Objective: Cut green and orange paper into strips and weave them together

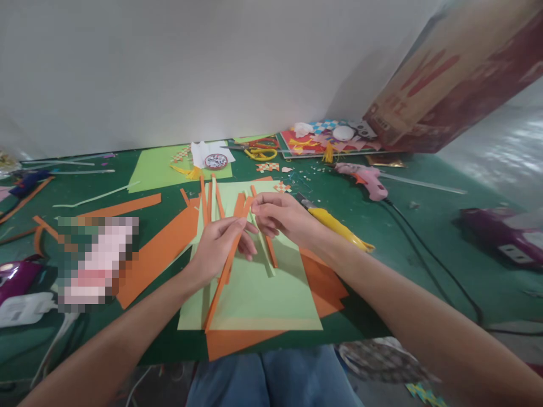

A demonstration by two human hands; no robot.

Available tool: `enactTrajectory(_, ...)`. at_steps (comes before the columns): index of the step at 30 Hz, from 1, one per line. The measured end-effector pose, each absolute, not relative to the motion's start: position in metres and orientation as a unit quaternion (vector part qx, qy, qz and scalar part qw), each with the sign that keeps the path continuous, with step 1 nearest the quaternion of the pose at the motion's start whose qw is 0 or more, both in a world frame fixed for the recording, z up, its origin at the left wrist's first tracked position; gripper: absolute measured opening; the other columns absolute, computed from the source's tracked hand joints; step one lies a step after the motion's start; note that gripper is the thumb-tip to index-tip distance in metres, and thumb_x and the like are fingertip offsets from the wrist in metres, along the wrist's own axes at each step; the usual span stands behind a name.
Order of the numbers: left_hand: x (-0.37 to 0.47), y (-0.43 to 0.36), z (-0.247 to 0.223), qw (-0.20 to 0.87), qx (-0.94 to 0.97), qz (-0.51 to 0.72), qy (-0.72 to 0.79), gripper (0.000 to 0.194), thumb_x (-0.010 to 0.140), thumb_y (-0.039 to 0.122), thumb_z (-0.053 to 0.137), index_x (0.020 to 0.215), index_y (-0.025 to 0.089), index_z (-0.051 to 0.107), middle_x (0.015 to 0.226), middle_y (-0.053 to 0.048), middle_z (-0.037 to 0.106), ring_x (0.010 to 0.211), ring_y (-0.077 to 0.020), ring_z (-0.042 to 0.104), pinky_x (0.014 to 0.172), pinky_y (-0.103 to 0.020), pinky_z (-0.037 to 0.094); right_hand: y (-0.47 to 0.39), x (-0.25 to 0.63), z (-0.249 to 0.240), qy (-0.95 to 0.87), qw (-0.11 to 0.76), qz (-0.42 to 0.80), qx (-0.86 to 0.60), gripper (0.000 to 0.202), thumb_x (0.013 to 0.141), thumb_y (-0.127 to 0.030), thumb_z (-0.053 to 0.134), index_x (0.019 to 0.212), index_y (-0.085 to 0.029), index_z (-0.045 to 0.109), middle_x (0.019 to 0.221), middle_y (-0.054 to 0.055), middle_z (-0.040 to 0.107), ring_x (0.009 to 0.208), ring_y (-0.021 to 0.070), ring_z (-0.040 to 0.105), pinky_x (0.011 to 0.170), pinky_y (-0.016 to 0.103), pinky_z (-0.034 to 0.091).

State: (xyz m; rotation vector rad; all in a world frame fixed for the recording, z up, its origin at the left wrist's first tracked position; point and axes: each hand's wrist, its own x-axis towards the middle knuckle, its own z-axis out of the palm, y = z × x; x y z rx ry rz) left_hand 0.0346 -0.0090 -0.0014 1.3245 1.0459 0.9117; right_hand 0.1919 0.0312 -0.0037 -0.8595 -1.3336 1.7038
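Observation:
My left hand (pixel 220 244) is closed, with an orange paper strip (pixel 224 277) pinched between thumb and fingers. The strip slants down toward the front edge of a pale green paper sheet (pixel 263 305). Close beside it, my right hand (pixel 278 213) pinches near the strips' upper ends. A pale green paper strip (pixel 266 257) hangs below its fingers, and another orange strip (pixel 271 252) lies alongside. More orange and green strips (pixel 208 198) lie on the sheet behind my left hand. My fingers hide exactly where the strips meet.
Orange paper sheets (pixel 165 249) lie under and left of the green sheet. A yellow utility knife (pixel 339 227) rests by my right forearm. Farther back are yellow-handled scissors (pixel 261 154) and a pink glue gun (pixel 365 178) with a trailing cord. A cardboard box (pixel 458 79) stands at the right.

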Motion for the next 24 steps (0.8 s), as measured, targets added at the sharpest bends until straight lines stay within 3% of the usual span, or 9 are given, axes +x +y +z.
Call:
enactTrajectory(10, 0.0352, -0.0087, -0.0052, 0.563, 0.629, 0.31, 0.437, 0.033, 0.089, 0.036, 0.044, 0.071, 0.016, 0.062, 0.059, -0.003, 0.065, 0.054, -0.0134, 0.061, 0.056, -0.024, 0.047, 0.0277, 0.1894, -0.0054, -0.523, 0.378, 0.683, -0.342, 0.011, 0.067, -0.019, 0.054, 0.058, -0.019, 0.047, 0.038, -0.009, 0.034, 0.036, 0.0074, 0.041, 0.036, 0.02, 0.026)
enactTrajectory(17, 0.0348, -0.0054, -0.002, 0.508, 0.609, 0.388, 0.47, 0.027, 0.087, 0.038, 0.052, 0.069, 0.018, 0.052, 0.059, 0.003, 0.057, 0.052, -0.0105, 0.06, 0.055, -0.022, 0.046, 0.0279, 0.1915, -0.0054, -0.544, 0.289, 0.712, -0.337, 0.011, 0.063, -0.019, 0.054, 0.056, -0.018, 0.046, 0.036, -0.01, 0.033, 0.034, 0.0053, 0.033, 0.037, 0.02, 0.025)
enactTrajectory(24, 0.0331, -0.0061, -0.0046, 0.492, 0.604, 0.413, 0.472, 0.022, 0.086, 0.036, 0.054, 0.073, 0.019, 0.051, 0.056, 0.004, 0.055, 0.051, -0.0093, 0.055, 0.053, -0.02, 0.046, 0.0235, 0.188, -0.0051, -0.534, 0.275, 0.715, -0.358, 0.017, 0.065, -0.023, 0.052, 0.053, -0.02, 0.041, 0.039, -0.01, 0.028, 0.036, 0.0049, 0.029, 0.038, 0.021, 0.025)
